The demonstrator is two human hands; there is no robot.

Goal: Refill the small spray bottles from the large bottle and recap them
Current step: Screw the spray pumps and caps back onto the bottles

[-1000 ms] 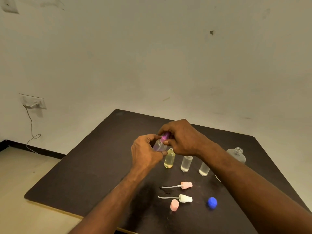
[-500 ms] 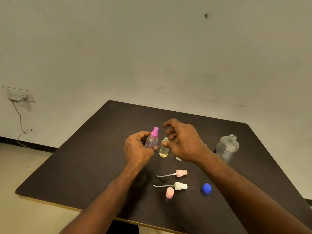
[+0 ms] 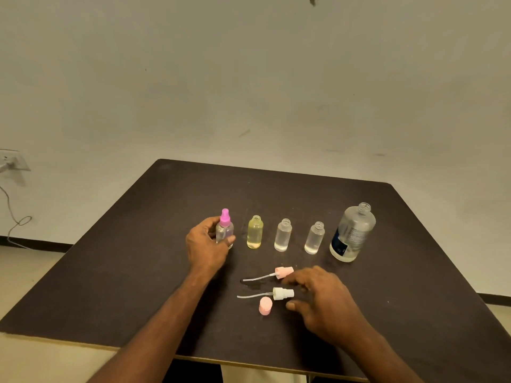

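The left hand [image 3: 206, 244] reaches in from the lower left and wraps its fingers and thumb around a small clear bottle [image 3: 224, 233] that stands upright on the dark table [image 3: 124, 261], its bright pink spray top [image 3: 225, 217] already on. The right hand [image 3: 323, 298] lies low over the table nearer the person, fingers spread and relaxed, holding nothing; its fingertips sit just beside a pale pink sprayer [image 3: 284, 272] and a white sprayer [image 3: 283, 293], both lying on their sides with thin tubes pointing left. Whether the fingers actually touch either one is hard to tell.

To the right of the held bottle stand three more small bottles in a row, all uncapped: a yellow-tinted bottle [image 3: 255, 232] with a little yellowish liquid at the bottom, then two clear ones [image 3: 283, 235] [image 3: 314, 238] that look partly filled (the level is hard to read through the clear plastic). At the right end stands the large bottle [image 3: 352, 233], open-necked, with a dark label too small to read.

A pink cap [image 3: 265, 306] stands on the table just below the white sprayer. A small wet patch [image 3: 253, 284] shows between the two tubes.
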